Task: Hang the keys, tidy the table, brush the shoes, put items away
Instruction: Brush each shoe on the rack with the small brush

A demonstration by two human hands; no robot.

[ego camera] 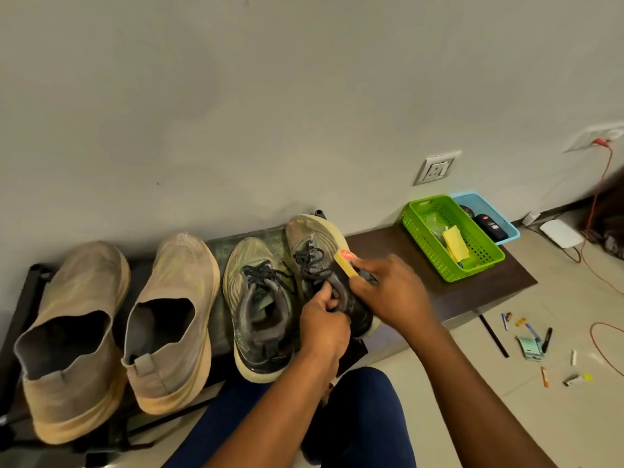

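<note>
My left hand (322, 327) grips the collar of the right-hand lace-up shoe (324, 265), fingers curled over its edge, so the shoe stands tilted with its toe up against the wall. My right hand (391, 292) holds the brush (344, 263) — a yellowish block with a red sticker — with fingers wrapped round it, and the brush touches the side of that same shoe near the laces. The other lace-up shoe (260, 309) sits flat just to the left, touching or nearly touching the one I hold.

Further left on the worktop (439, 288) stand two tan slip-on shoes (172, 319), side by side, heels toward me. At the right end of the worktop sits a green basket (486, 261) with a yellow cloth (456, 244) inside, and right behind it a blue basket (486, 206) holding dark things I cannot make out.

On the floor to the right lie scattered pens and small bits (540, 342) — well apart from the shoes. A red cable (601, 184) runs down from a wall socket.
</note>
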